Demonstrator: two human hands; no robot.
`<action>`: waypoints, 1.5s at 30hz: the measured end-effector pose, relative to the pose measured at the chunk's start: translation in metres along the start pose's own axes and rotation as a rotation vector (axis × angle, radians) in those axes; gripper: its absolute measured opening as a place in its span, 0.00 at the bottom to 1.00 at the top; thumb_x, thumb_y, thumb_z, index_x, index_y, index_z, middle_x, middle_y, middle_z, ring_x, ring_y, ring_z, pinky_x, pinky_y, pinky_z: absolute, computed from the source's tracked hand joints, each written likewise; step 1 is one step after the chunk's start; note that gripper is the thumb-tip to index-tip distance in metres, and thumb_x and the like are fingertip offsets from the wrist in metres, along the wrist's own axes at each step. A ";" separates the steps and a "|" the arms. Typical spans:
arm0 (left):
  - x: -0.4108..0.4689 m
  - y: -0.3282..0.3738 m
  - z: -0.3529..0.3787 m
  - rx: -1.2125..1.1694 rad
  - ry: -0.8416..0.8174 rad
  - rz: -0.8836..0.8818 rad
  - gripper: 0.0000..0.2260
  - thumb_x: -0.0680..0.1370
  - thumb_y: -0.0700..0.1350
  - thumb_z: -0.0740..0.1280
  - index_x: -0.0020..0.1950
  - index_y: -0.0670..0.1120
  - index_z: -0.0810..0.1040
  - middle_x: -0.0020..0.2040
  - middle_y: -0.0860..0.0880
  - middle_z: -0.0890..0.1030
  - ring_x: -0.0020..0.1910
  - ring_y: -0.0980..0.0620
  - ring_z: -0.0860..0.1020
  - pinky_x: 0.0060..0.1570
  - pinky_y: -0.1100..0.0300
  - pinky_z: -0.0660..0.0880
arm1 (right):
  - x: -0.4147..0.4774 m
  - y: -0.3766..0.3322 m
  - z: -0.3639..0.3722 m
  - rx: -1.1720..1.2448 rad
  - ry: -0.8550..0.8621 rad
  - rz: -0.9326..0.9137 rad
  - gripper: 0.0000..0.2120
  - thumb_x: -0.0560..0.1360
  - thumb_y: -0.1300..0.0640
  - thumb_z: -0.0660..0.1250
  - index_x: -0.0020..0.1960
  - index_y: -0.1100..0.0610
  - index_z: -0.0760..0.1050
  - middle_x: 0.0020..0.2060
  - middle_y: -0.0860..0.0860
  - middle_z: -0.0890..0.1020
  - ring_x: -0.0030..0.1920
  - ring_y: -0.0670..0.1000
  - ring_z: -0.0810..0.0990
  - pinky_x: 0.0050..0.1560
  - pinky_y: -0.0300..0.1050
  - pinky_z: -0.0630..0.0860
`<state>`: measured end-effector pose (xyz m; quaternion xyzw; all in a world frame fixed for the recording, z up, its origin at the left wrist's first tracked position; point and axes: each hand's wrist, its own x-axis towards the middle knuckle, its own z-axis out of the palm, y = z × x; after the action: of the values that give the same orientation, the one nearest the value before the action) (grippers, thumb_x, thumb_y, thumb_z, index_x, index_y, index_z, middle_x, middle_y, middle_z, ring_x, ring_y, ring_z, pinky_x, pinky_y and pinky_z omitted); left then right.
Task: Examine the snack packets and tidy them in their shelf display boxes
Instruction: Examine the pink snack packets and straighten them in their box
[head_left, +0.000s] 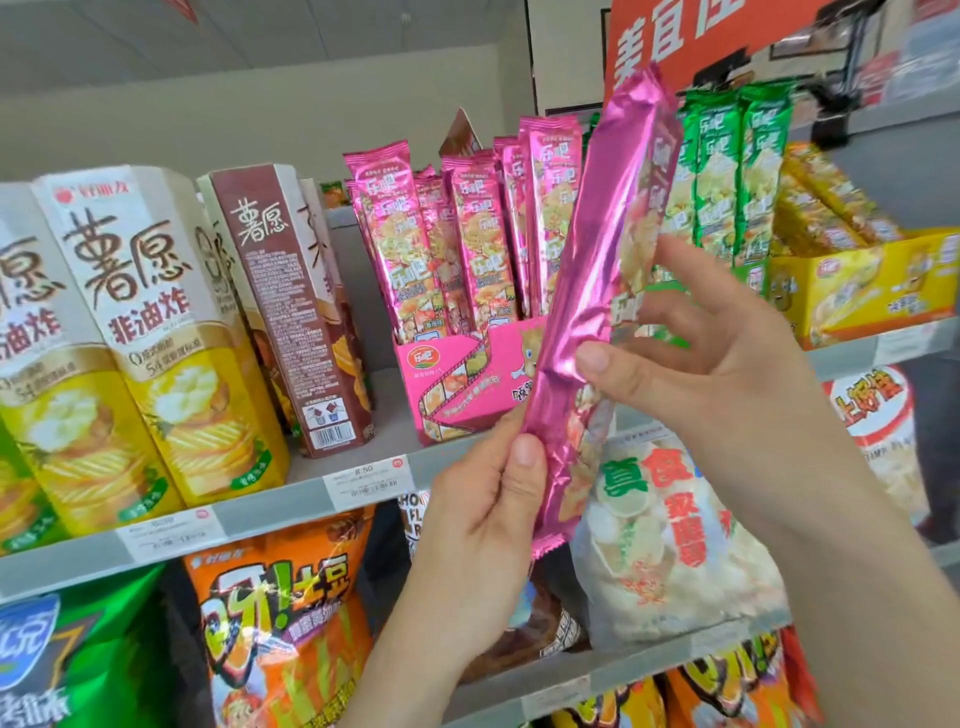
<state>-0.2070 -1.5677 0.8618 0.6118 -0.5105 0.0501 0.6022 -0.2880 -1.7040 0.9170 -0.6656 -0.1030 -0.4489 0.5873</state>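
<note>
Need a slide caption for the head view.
Inspection: left hand and right hand hold a pink snack packet before the pink display box.

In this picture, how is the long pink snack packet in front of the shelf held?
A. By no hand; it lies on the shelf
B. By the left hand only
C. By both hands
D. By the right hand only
C: the left hand grips the pink snack packet near its lower end, and the right hand pinches it about the middle, with the thumb on the side facing the camera.
</note>
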 end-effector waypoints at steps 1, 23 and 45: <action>0.000 0.001 0.000 -0.003 0.004 -0.014 0.14 0.81 0.53 0.56 0.63 0.58 0.76 0.47 0.73 0.78 0.49 0.73 0.75 0.47 0.82 0.66 | 0.001 -0.001 0.002 -0.011 -0.016 -0.026 0.22 0.62 0.54 0.76 0.52 0.36 0.78 0.37 0.34 0.82 0.36 0.39 0.83 0.36 0.30 0.77; 0.002 -0.009 0.005 -0.060 0.089 -0.107 0.14 0.80 0.51 0.60 0.64 0.57 0.75 0.60 0.68 0.78 0.63 0.67 0.74 0.58 0.75 0.68 | 0.047 0.000 -0.012 -0.171 0.092 -0.161 0.17 0.74 0.57 0.72 0.60 0.46 0.74 0.43 0.41 0.83 0.42 0.42 0.81 0.39 0.38 0.79; 0.190 0.077 -0.083 1.001 0.285 0.386 0.10 0.76 0.42 0.66 0.55 0.48 0.83 0.51 0.49 0.83 0.51 0.48 0.79 0.54 0.53 0.75 | 0.148 -0.067 -0.008 -0.280 0.101 -0.527 0.10 0.77 0.60 0.66 0.49 0.47 0.68 0.47 0.50 0.79 0.44 0.49 0.80 0.43 0.51 0.81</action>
<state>-0.1235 -1.5909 1.0657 0.7057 -0.4408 0.4783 0.2807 -0.2510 -1.7494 1.0690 -0.6673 -0.1800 -0.6280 0.3577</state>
